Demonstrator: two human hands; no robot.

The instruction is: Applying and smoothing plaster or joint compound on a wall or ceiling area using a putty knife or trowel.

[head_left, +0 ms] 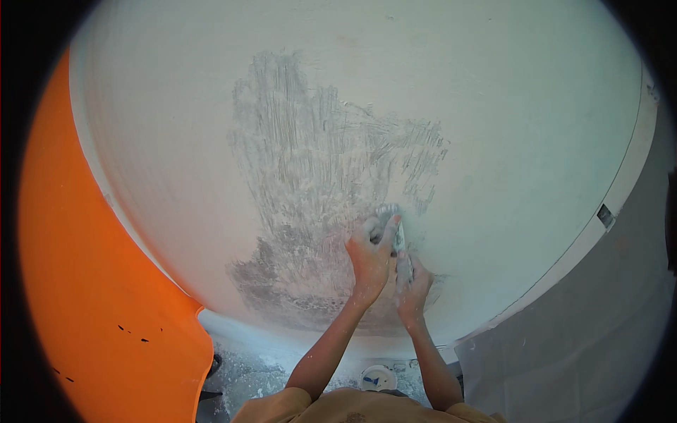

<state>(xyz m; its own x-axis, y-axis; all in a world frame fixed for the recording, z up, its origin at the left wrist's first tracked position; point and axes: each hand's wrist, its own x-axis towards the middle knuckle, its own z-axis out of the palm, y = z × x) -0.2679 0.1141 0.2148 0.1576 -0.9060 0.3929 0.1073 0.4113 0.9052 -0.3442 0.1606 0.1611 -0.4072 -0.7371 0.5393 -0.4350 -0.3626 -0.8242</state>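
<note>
A narrow, pale-bladed scraper (400, 237) points up between my hands, close against a large white panel (522, 162). My right hand (415, 287) is wrapped round its lower end, the handle. To its upper left, my left hand (371, 250) is closed, with fingers curled and its thumb beside the blade's top end. What lies inside those left fingers is hidden. White dust or paste coats the fingers of both hands. Around and above them spreads a rough grey scraped patch (289, 141), streaked mostly up and down and darker toward its lower left.
An orange wall (92, 268) with small dark marks stands at the left, a grey wall (564, 338) at the right. A small dark fitting (605, 216) sits in the panel's right edge. Below, a white bucket (379, 378) with a blue item inside rests on the white-spattered floor (247, 377).
</note>
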